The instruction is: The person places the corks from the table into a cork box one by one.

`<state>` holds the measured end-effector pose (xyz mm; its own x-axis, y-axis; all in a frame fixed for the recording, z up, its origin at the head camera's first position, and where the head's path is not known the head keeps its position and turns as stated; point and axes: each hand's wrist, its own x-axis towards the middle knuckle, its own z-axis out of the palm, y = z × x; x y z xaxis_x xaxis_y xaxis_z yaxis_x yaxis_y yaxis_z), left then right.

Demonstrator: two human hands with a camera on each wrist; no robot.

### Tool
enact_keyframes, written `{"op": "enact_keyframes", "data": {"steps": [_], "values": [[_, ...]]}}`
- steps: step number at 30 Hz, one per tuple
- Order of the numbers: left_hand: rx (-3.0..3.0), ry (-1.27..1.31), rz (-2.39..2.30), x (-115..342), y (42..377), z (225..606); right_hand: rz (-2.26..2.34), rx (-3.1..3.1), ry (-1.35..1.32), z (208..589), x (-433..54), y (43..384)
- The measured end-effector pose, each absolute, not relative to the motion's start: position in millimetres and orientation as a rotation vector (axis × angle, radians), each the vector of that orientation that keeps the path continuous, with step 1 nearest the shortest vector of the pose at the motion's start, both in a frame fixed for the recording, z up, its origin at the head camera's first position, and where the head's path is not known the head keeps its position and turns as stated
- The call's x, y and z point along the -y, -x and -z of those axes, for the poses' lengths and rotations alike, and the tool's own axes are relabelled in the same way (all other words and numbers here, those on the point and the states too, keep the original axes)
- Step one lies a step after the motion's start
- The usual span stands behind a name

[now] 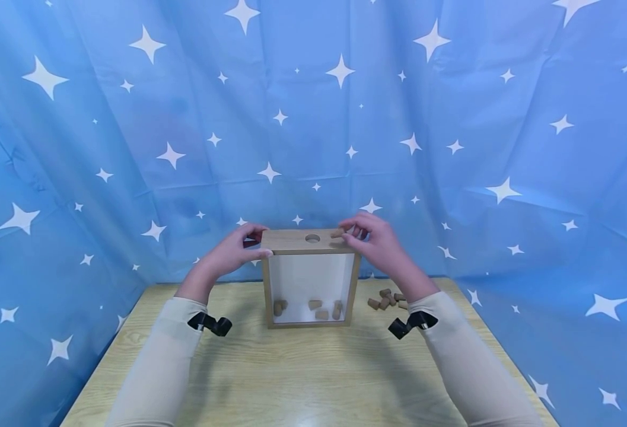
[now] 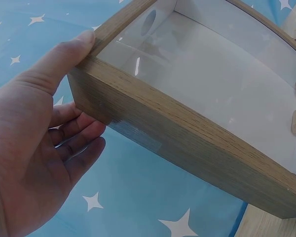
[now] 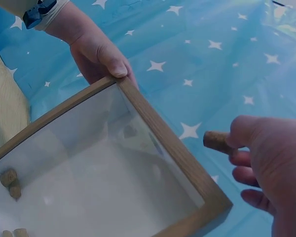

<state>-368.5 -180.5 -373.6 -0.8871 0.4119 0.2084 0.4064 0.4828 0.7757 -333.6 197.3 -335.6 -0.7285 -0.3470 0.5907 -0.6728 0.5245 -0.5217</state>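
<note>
A wooden-framed box [image 1: 310, 242] with a clear front and a round hole [image 1: 312, 238] in its top stands upright on the table. Several corks [image 1: 321, 315] lie on its floor behind the clear panel. My left hand [image 1: 233, 249] grips the box's upper left corner, thumb on the front edge and fingers behind, as the left wrist view shows. Above the right end of the box's top, my right hand [image 1: 374, 240] pinches a single cork [image 3: 217, 141] between thumb and fingers. That cork points toward the hole, its free end sticking out past the fingertips.
Right of the box, several loose corks [image 1: 385, 299] lie in a small pile on the pale wooden table [image 1: 292, 373], partly hidden by the right forearm. A blue curtain [image 1: 313, 118] with white stars hangs behind and at both sides.
</note>
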Motion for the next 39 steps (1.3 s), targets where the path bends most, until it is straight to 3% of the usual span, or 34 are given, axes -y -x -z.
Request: {"op": "enact_keyframes", "data": {"steps": [39], "values": [[-2.678,-0.751,-1.423,181.0,368.2,373.1,-0.820,2.570,-0.964,324.8,-150.6,358.1]]}}
